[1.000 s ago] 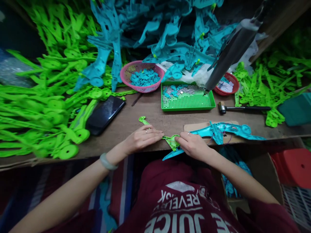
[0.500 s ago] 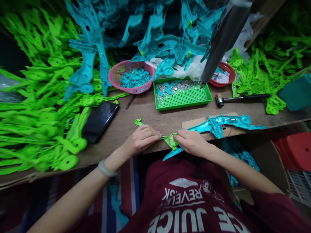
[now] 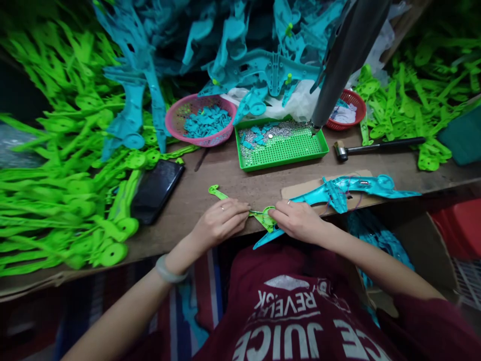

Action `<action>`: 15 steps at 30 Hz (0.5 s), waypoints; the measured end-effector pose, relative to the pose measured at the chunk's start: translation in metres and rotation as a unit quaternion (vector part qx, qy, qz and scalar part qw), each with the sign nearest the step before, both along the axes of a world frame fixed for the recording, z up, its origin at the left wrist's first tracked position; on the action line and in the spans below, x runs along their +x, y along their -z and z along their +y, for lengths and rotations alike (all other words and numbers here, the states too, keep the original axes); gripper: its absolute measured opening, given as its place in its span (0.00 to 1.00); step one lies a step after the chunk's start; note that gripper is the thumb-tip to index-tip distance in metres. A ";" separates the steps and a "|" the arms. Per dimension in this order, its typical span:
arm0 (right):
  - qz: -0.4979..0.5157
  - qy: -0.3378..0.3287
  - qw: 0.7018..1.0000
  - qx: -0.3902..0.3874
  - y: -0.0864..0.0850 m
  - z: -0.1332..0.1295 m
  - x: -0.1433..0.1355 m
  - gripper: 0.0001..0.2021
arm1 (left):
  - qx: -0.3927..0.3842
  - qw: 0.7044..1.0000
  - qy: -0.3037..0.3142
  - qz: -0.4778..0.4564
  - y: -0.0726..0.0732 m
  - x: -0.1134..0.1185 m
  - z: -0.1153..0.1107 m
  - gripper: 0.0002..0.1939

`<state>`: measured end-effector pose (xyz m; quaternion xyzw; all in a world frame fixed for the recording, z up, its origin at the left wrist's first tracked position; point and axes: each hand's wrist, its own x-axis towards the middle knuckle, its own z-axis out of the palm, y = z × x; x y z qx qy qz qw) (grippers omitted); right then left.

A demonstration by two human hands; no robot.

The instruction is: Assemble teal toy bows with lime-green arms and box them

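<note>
Grey tool (image 3: 343,65) hangs over a green tray (image 3: 283,152) beyond left hand (image 3: 220,220) and right hand (image 3: 296,220), both gripping a lime piece (image 3: 266,221).

Dim indoor light falls seemingly from above, palest on the left hand (image 3: 221,220), right hand (image 3: 296,220) and the tabletop (image 3: 246,183) just beyond their grip. Far beyond it, the blue pile (image 3: 240,70) fades into shadow; below, the space under the table's edge is dark. Faint sheen marks the phone (image 3: 160,190) left of the grip and the blue frame (image 3: 334,194) to its right. Outer edges look stretched and soft; fine detail on the gripped green piece (image 3: 266,219) is blurred.
</note>
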<state>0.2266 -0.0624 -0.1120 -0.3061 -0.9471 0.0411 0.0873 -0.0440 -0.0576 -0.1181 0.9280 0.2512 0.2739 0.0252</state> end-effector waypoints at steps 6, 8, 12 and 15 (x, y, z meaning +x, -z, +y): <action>0.001 0.002 1.000 -0.013 0.000 -0.001 -0.001 0.10 | -0.009 0.991 -0.104 -0.086 0.007 0.008 -0.018 0.12; 0.001 0.000 1.000 -0.018 -0.002 -0.001 -0.001 0.10 | -0.013 0.983 -0.143 -0.115 0.009 0.010 -0.023 0.11; 0.014 0.004 0.999 -0.036 -0.010 -0.001 0.000 0.09 | -0.034 0.956 -0.235 -0.174 0.010 0.020 -0.032 0.08; 0.091 0.027 0.991 -0.095 -0.021 0.001 -0.006 0.10 | -0.076 0.909 -0.322 -0.255 0.007 0.033 -0.040 0.05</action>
